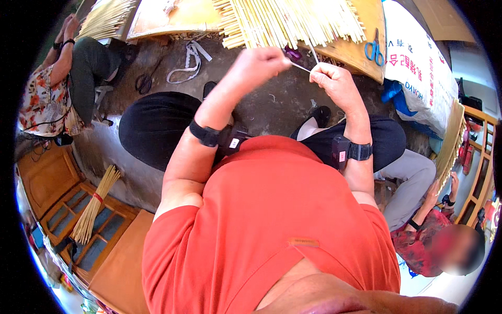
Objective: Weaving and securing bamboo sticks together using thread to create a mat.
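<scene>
"Since the wooden table [374, 23] is the biggest thing ahead, start there: how far has the work got?"

"A broad row of pale stalks [287, 23] lies on it, side by side, near ends uneven. Laying them out looks done; I can't make out any binding among them. Off to the left, a bundle [107, 183] is already held by a red band [98, 197]."

"And what's in hand?"

"White cord [300, 67], stretched just off the stalks' near ends. The left hand [261, 65] is blurred, but its fingers look closed on one end; the right hand [334, 83] pinches it between thumb and finger. A second pale line rises from the right hand towards the stalks; cord or thin stalk, I can't tell. My guess is the tying is midway, with the fastening left to do."

"Is there room to move?"

"Plenty over the bare floor [269, 115] between the knees, and the elbows look free. Forward is tighter: the table's near edge is close, and some stalk ends jut over it on the left. To the right, a white sack [413, 31] bulges beside the table, and blue-handled scissors [374, 49] lie near that corner, apart from the right hand."
</scene>
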{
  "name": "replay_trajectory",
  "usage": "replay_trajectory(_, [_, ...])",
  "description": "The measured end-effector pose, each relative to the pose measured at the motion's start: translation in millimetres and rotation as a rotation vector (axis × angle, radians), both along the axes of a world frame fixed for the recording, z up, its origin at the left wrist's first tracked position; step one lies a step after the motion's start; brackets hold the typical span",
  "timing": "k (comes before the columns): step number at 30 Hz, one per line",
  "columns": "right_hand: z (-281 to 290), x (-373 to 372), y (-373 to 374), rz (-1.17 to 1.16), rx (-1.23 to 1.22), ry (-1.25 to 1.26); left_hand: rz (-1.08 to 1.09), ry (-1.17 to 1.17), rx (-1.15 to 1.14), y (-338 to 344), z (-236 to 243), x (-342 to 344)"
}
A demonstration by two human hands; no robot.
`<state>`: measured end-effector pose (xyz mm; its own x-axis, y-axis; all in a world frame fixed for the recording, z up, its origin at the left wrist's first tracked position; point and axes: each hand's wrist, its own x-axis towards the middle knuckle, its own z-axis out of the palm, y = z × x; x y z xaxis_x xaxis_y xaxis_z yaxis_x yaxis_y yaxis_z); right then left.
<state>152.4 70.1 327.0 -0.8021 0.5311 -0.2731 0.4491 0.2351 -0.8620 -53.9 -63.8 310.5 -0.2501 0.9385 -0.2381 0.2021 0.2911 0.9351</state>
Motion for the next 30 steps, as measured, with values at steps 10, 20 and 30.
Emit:
replay_trajectory(10, [-110, 75, 0, -0.259, -0.212, -0.192, 0.861, -1.135, 0.429, -9, -17, -97])
replay_trajectory(20, [-141, 98, 14, -0.738, -0.177, 0.163, 0.895, -0.991, 0.363, 23, -31, -128])
replay_trajectory(30, [-63, 63, 47, -1.176, -0.359, 0.739, 0.357, -0.386, 0.055, 93, -10, -179])
